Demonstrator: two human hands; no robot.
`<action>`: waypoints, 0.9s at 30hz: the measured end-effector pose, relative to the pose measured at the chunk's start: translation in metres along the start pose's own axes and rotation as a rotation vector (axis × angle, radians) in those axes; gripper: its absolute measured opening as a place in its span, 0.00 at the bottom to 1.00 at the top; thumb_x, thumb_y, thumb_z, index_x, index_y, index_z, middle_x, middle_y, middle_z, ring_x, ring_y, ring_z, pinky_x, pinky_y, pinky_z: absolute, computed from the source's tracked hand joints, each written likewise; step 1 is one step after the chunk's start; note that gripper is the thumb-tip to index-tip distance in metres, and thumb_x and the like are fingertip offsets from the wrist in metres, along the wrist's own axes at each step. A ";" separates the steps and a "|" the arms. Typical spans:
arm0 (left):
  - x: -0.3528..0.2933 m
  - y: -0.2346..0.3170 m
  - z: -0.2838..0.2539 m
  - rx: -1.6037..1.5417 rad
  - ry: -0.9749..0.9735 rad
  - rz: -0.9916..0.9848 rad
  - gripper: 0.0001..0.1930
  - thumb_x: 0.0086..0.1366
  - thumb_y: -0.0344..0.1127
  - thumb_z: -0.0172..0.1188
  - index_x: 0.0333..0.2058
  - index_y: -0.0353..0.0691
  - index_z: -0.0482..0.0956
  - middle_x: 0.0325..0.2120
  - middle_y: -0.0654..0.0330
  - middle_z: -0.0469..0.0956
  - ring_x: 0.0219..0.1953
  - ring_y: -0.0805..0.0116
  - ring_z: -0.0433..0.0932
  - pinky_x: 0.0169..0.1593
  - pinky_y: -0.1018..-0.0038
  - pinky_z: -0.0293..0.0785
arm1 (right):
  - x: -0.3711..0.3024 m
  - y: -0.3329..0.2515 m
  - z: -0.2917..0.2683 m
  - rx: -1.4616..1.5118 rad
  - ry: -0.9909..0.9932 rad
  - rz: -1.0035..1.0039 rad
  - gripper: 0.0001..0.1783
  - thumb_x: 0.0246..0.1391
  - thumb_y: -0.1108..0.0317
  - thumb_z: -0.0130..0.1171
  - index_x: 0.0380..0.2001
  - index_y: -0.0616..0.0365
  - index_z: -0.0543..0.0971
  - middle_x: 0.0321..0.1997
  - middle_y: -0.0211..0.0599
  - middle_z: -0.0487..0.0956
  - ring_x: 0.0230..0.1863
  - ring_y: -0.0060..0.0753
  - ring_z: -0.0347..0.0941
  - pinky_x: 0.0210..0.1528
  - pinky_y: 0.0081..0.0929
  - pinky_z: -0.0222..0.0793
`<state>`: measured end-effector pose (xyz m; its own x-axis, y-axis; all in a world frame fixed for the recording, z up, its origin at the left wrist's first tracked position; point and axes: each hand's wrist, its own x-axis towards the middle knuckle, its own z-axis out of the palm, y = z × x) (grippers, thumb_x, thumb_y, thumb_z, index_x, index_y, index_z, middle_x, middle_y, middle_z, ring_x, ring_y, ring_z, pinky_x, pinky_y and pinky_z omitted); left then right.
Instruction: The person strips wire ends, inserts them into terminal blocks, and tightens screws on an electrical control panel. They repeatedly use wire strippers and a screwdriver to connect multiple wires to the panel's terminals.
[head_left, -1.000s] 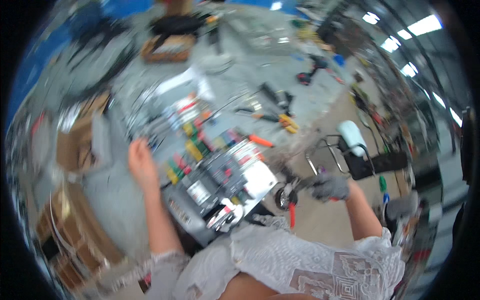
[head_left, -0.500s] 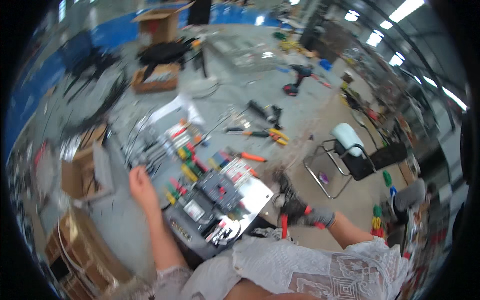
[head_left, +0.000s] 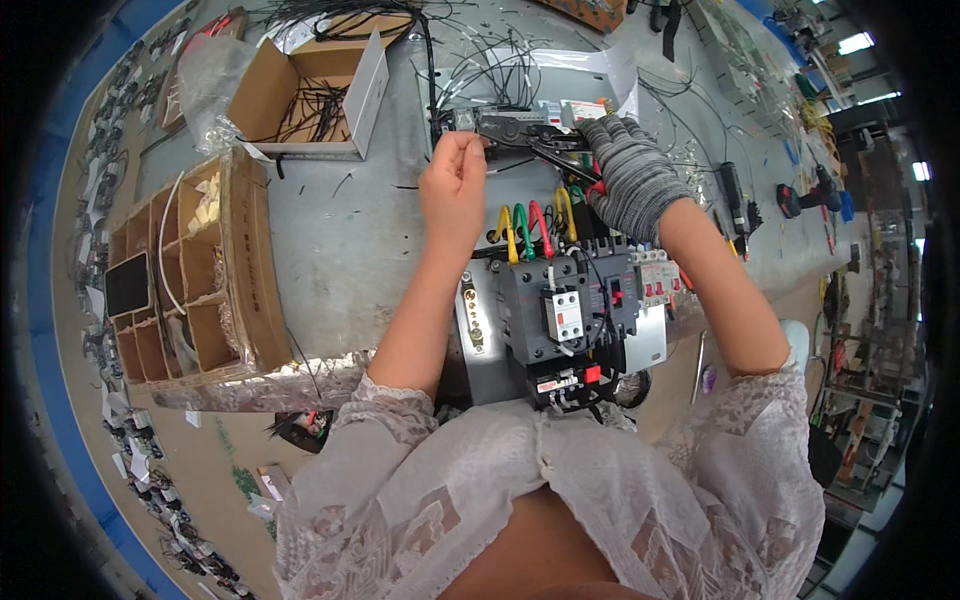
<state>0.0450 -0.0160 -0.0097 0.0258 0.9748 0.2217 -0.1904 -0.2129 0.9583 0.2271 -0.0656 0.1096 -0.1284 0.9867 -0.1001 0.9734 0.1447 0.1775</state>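
My right hand (head_left: 635,180), in a grey knitted glove, is wrapped round the handles of black crimping pliers (head_left: 510,131) with some red on the grip. The pliers' head points left, toward my bare left hand (head_left: 456,180). That hand is closed in a pinch right beside the jaws; what its fingers hold is too small to make out. Below the pliers lies a metal mounting plate (head_left: 648,342) carrying a dark grey circuit breaker (head_left: 530,310) and other electrical parts. Yellow, green and red thick wires (head_left: 520,230) loop up from them.
An open cardboard box (head_left: 312,105) with short black wires stands at the far left. Nearer is a divided cardboard bin (head_left: 250,270) with small parts. Thin black wires (head_left: 515,75) spread behind the pliers. A cordless drill (head_left: 815,195) lies at the right.
My view has turned and steadied. My right hand has come up from beside my lap to above the electrical parts, with the pliers. My left hand is now beside the pliers' jaws.
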 end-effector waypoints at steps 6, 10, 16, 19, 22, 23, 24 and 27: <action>0.000 0.002 0.001 -0.007 -0.006 -0.046 0.04 0.66 0.29 0.51 0.34 0.35 0.73 0.19 0.72 0.66 0.22 0.86 0.59 0.26 0.84 0.56 | 0.003 0.001 0.011 0.044 -0.009 -0.050 0.37 0.44 0.66 0.57 0.60 0.65 0.62 0.58 0.60 0.66 0.61 0.59 0.61 0.65 0.42 0.55; -0.001 -0.001 0.001 -0.041 -0.019 -0.050 0.03 0.66 0.27 0.50 0.35 0.36 0.72 0.22 0.73 0.67 0.24 0.87 0.60 0.27 0.85 0.56 | 0.007 0.000 0.010 0.053 -0.058 -0.062 0.38 0.42 0.68 0.57 0.59 0.65 0.61 0.58 0.60 0.66 0.61 0.59 0.61 0.65 0.42 0.55; 0.000 -0.001 0.000 -0.095 -0.030 -0.041 0.03 0.66 0.25 0.49 0.37 0.35 0.71 0.24 0.73 0.68 0.25 0.88 0.60 0.28 0.86 0.56 | 0.012 0.000 0.008 0.123 -0.178 -0.053 0.36 0.40 0.70 0.57 0.58 0.65 0.63 0.57 0.59 0.67 0.60 0.59 0.61 0.65 0.41 0.55; 0.000 0.001 0.001 -0.086 -0.031 -0.045 0.03 0.67 0.25 0.49 0.37 0.35 0.71 0.25 0.73 0.69 0.25 0.88 0.60 0.27 0.87 0.56 | 0.015 0.001 0.009 0.143 -0.205 -0.034 0.34 0.40 0.72 0.58 0.56 0.64 0.65 0.54 0.57 0.69 0.59 0.57 0.63 0.64 0.40 0.57; 0.000 -0.003 0.000 -0.077 -0.039 -0.042 0.04 0.67 0.25 0.48 0.38 0.35 0.71 0.25 0.72 0.69 0.25 0.88 0.60 0.27 0.87 0.56 | 0.017 0.001 0.010 0.147 -0.189 -0.024 0.32 0.40 0.74 0.57 0.54 0.62 0.67 0.50 0.54 0.72 0.55 0.54 0.67 0.60 0.40 0.62; -0.001 -0.003 0.000 -0.082 -0.037 -0.043 0.04 0.67 0.25 0.48 0.38 0.35 0.71 0.25 0.72 0.69 0.25 0.88 0.60 0.27 0.87 0.56 | 0.018 0.001 0.011 0.148 -0.183 -0.019 0.32 0.40 0.75 0.57 0.54 0.61 0.68 0.49 0.54 0.73 0.53 0.53 0.69 0.59 0.41 0.64; -0.001 -0.003 0.000 -0.088 -0.035 -0.044 0.04 0.67 0.25 0.48 0.38 0.35 0.71 0.25 0.72 0.70 0.25 0.88 0.60 0.27 0.87 0.56 | 0.017 0.001 0.011 0.145 -0.165 -0.012 0.32 0.40 0.76 0.57 0.54 0.60 0.68 0.48 0.53 0.74 0.51 0.52 0.71 0.56 0.41 0.66; -0.002 -0.003 -0.001 -0.081 -0.032 -0.047 0.04 0.69 0.28 0.49 0.37 0.35 0.72 0.28 0.71 0.74 0.28 0.89 0.65 0.30 0.88 0.59 | 0.018 0.000 0.012 0.192 -0.173 0.008 0.31 0.41 0.76 0.57 0.54 0.58 0.69 0.43 0.51 0.76 0.44 0.50 0.74 0.49 0.41 0.71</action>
<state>0.0448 -0.0172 -0.0129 0.0676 0.9807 0.1836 -0.2671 -0.1595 0.9504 0.2271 -0.0489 0.0963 -0.1022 0.9578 -0.2686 0.9946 0.1037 -0.0088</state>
